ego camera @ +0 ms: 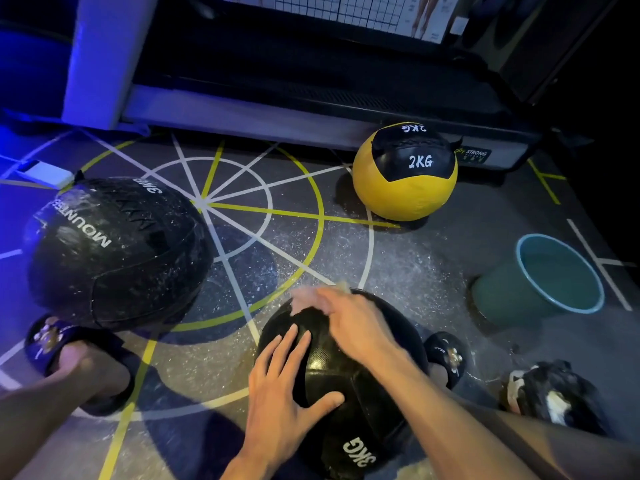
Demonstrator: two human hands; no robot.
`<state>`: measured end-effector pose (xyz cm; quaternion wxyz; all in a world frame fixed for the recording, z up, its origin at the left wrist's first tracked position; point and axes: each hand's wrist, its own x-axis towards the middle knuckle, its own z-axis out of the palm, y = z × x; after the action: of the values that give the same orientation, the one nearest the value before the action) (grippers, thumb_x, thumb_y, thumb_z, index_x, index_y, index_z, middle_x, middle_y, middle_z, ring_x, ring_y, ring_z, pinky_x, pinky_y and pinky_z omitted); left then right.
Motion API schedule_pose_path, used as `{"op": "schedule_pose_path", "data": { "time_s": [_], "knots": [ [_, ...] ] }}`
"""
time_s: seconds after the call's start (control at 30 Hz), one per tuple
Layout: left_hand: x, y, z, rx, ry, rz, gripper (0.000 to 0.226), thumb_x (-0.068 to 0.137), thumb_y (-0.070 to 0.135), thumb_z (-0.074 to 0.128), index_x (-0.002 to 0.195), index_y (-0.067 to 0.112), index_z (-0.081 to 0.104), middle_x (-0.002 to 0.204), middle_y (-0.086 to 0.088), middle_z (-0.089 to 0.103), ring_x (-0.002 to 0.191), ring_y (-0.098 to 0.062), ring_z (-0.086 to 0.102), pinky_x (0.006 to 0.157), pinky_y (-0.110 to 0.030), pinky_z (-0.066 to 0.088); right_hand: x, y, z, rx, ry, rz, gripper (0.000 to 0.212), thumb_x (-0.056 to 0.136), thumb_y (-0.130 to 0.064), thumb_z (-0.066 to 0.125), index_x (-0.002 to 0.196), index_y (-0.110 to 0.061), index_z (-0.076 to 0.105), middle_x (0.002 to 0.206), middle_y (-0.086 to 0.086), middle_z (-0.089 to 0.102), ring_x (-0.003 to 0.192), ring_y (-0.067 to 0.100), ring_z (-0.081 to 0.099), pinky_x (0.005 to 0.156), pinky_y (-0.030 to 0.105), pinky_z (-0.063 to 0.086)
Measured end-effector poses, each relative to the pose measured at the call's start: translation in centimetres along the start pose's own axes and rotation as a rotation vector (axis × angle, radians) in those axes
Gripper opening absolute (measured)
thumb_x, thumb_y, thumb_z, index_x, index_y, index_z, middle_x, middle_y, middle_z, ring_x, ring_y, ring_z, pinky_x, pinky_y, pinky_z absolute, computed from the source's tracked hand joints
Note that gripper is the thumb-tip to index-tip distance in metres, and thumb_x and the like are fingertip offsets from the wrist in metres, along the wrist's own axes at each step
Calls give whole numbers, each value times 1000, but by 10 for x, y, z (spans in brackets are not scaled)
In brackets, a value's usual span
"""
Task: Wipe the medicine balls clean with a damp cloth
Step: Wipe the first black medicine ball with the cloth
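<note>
A black 3KG medicine ball [349, 393] sits on the floor between my feet. My left hand [287, 386] lies flat on its near left side, fingers spread. My right hand [349, 323] presses a pale, blurred cloth [308, 299] onto the top far side of the ball. A larger black ball [114, 251], dusted with white specks, rests at the left. A yellow and black 2KG ball [405, 171] stands at the back right.
A teal bucket [540, 275] with water stands at the right. A dark crumpled rag or bag [554, 396] lies at the lower right. A treadmill base [311, 112] runs across the back. My sandalled feet [69, 355] flank the ball on the marked floor.
</note>
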<state>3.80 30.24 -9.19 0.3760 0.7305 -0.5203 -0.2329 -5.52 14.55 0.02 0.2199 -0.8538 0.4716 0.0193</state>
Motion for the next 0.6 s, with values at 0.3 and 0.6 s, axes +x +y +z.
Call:
{"op": "schedule_pose_path", "data": {
  "time_s": [0.3, 0.6],
  "knots": [
    [12, -29, -28, -470, 63, -320, 83, 70, 81, 72, 142, 45, 54, 155, 19, 45, 145, -3, 38, 124, -45, 30, -33, 122, -18, 134, 27, 602, 42, 109, -35, 43, 85, -12, 68, 83, 10, 71, 72, 24, 65, 54, 28, 42],
    [-5, -42, -40, -978, -314, -1086, 94, 52, 72, 91, 128, 21, 68, 115, -14, 76, 115, -38, 68, 102, -48, 48, -56, 145, 23, 240, 164, 759, 37, 106, -30, 45, 102, -11, 77, 105, 20, 75, 104, 39, 67, 92, 43, 49]
  ]
}}
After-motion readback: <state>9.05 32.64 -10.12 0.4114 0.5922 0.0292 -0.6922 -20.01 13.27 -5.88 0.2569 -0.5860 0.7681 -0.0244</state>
